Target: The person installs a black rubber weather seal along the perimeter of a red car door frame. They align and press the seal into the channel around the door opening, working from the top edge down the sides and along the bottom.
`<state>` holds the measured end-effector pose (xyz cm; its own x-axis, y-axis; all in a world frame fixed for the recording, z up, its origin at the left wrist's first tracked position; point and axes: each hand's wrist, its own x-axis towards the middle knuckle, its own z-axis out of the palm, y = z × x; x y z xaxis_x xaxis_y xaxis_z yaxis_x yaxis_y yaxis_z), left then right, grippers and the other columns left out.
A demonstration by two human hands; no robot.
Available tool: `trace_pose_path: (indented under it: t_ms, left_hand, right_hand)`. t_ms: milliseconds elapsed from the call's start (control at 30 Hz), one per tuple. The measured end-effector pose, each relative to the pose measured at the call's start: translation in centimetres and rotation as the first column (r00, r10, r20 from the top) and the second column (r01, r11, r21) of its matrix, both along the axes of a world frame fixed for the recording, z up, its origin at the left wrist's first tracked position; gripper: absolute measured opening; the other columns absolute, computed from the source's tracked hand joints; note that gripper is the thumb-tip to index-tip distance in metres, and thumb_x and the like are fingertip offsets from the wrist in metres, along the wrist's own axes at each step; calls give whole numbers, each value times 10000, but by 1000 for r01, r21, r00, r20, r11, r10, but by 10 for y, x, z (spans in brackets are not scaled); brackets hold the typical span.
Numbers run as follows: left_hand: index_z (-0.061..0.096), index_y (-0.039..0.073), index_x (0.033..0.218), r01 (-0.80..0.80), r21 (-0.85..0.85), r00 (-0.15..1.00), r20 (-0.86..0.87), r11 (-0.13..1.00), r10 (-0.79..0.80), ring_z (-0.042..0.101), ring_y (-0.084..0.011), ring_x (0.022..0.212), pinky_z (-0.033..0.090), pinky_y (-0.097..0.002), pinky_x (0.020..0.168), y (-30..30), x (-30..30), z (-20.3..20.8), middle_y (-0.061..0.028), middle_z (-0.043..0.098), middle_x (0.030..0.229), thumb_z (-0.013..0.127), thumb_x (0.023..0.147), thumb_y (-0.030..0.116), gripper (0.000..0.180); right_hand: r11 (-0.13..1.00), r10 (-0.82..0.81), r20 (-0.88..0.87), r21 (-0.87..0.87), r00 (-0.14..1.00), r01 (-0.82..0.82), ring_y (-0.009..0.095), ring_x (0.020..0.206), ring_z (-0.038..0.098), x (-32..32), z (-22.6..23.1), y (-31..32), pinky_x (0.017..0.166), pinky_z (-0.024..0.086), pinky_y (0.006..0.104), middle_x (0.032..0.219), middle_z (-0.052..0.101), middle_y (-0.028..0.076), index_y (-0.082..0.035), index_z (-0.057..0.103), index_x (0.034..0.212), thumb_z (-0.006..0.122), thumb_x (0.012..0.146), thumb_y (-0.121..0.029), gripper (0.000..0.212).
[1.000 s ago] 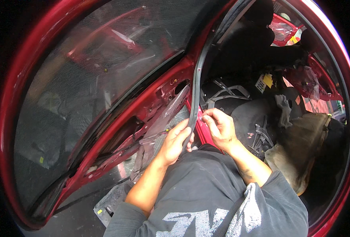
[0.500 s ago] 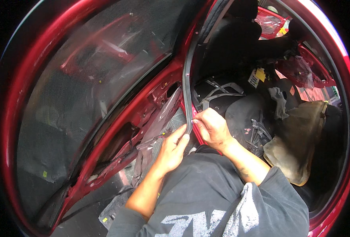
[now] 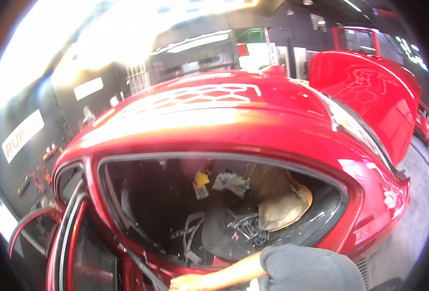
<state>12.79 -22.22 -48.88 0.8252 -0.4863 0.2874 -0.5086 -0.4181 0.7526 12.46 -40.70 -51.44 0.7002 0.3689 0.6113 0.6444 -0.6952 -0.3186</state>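
A black rubber door seal [image 3: 148, 272] runs down along the red car's door opening to the lower edge of the picture. At its lower end is my right hand [image 3: 189, 282], fingers closed at the strip and partly cut off by the frame. My right forearm reaches in from the grey sleeve at the lower right. My left hand is out of the picture. Above the arm, the car's side opening [image 3: 224, 156] shows a dark interior with a pale, brown-edged panel [image 3: 285, 206], a crumpled grey cloth [image 3: 231, 184] and a yellow paper [image 3: 202, 179].
The red roof [image 3: 205, 123] spans the middle, with bright hexagon lines on it. An open door frame [image 3: 62, 242] stands at left. A large red panel [image 3: 365, 92] rises at right. Tools [image 3: 49, 153] hang on the dark left wall. Dark tools [image 3: 248, 228] lie inside the car.
The view has swung up from my hands and the door opening to the roof and workshop. My left hand has left the picture; my right hand now shows only at the lower edge.
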Motion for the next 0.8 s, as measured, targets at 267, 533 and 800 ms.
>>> trace_pose_path:
  t_ms: [267,533,800]
  left_hand:
    - [697,-58,1095,-30,62,998,58,998,26,664,-457,926,535,-510,872,-1,-12,9,-280,702,1013,611,994,178,270]
    - [700,-50,1080,-78,6,992,98,997,77,678,-419,888,543,-491,840,12,-11,11,-285,717,978,587,1028,183,264]
    - [710,2,1180,-41,13,968,-249,999,43,695,-351,992,538,-482,889,25,-1,10,-277,713,1128,621,1038,235,287]
  right_hand:
    - [967,158,0,201,987,-155,286,912,612,28,-67,-8,842,540,426,969,642,102,-74,641,1000,509,1046,-196,185]
    - [996,73,290,-70,954,-55,316,886,653,16,-23,9,770,548,450,942,685,131,-67,675,1017,619,918,-176,158]
    - [977,-53,99,-201,994,72,324,769,683,39,-32,26,681,546,471,804,706,132,-87,698,874,622,916,-212,153]
